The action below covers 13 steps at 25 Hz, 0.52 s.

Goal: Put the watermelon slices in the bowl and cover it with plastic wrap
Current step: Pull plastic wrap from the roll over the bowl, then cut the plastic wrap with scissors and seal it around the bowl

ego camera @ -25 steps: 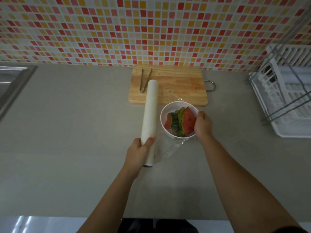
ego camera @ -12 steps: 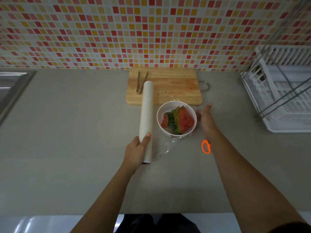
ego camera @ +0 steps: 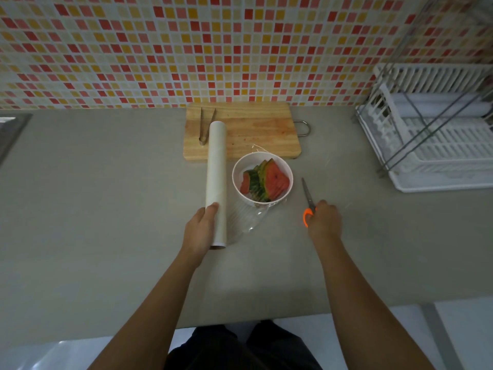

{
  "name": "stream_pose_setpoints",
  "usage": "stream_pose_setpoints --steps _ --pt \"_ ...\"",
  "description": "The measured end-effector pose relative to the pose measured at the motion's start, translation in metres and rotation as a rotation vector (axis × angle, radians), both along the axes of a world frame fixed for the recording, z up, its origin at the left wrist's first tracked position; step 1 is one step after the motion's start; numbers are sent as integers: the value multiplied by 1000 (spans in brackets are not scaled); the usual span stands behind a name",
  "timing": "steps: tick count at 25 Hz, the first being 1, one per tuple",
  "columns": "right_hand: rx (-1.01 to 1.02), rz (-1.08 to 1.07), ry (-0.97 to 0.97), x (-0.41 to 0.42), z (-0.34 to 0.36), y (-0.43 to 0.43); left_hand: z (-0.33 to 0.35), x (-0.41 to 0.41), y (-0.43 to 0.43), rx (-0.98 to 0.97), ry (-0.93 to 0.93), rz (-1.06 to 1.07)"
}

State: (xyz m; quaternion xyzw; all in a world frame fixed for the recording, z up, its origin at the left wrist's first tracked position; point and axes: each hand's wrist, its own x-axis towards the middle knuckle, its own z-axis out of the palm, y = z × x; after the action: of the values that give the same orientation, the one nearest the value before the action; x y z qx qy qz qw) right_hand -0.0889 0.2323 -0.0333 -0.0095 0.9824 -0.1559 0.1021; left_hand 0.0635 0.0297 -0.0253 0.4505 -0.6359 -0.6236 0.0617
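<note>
Watermelon slices [ego camera: 266, 181] fill round white bowl [ego camera: 237, 166] beside clear crinkled film [ego camera: 246, 218].

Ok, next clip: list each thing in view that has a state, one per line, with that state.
left hand: gripping the near end of the roll
right hand: closed on the scissors' handle
plastic wrap roll: partly unrolled, film trailing under the bowl
bowl: upright, holding slices, top not visibly covered
watermelon slices: stacked inside the bowl
scissors: blades shut, pointing away
tongs: lying on the cutting board
</note>
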Motion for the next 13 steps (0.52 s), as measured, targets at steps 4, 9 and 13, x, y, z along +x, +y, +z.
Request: stream_pose_setpoints --steps 4,9,13 --pt "69 81 5 4 1 6 -2 0 2 -1 -3 5" --pt "-585 53 -108 47 17 3 -7 1 2 10 -7 5" --pt "-1054 177 -380 84 28 -26 -6 0 0 1 -5 -6"
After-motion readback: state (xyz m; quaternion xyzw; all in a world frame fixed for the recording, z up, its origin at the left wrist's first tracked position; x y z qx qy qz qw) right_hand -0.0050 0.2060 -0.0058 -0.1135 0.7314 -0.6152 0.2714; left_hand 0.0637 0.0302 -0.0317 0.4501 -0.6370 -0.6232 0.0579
